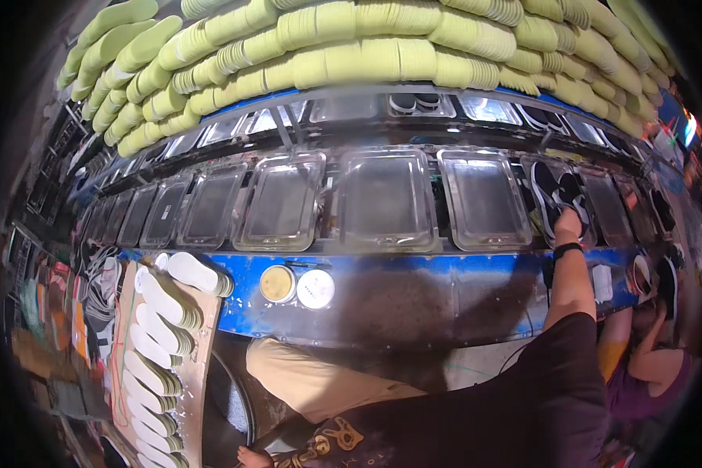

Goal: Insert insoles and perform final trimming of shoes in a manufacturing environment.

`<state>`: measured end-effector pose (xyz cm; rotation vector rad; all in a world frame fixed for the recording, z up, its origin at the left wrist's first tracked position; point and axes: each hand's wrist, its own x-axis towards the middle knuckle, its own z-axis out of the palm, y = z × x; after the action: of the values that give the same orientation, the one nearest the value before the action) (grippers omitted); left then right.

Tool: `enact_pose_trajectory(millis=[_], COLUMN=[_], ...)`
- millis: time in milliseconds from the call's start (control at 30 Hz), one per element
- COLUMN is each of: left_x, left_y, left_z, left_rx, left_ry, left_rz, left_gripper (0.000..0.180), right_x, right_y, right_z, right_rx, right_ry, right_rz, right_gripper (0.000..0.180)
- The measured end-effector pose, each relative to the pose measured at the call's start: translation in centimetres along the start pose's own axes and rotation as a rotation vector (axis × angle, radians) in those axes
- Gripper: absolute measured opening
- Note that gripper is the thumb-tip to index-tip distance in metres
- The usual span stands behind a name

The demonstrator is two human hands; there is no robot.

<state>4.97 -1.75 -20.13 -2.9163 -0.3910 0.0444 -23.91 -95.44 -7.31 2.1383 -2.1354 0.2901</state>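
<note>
My right hand point(569, 224) reaches out to a pair of black slip-on shoes point(551, 191) with white sole edges, which sit over a clear tray on the right. Its fingers close at the heel end of the shoes, partly hidden by them. A dark band circles that wrist. At the bottom edge, my left hand point(255, 458) shows only in part, low beside the insole board point(195, 351); the picture cuts off most of its fingers. White insoles point(156, 331) lie on that board in several overlapping stacks.
Clear trays point(386, 199) run in a row behind the blue bench point(413, 292). On the bench stand an open tub of tan paste point(277, 283) and a white lid point(315, 289). Yellow-green insoles point(312, 58) pile up at the back. A co-worker in purple point(655, 374) sits at the right.
</note>
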Motion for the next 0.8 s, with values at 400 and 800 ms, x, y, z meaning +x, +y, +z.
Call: enact_pose_trajectory(millis=[400,800], left_x=[0.6,-0.8], left_y=[-3.5,-2.6], left_z=[0.8,-0.2], left_rx=[-0.064,-0.165], left_ry=[-0.083,-0.005], left_rz=[0.068,0.046], left_gripper=[0.049,0.027], right_x=[4.5,-14.2], right_y=[4.8,-21.3], right_z=[2.9,-8.2], right_rx=[-0.175,0.609], right_ry=[-0.136,0.042], right_rz=[-0.056,-0.909], right_gripper=[0.032,0.044])
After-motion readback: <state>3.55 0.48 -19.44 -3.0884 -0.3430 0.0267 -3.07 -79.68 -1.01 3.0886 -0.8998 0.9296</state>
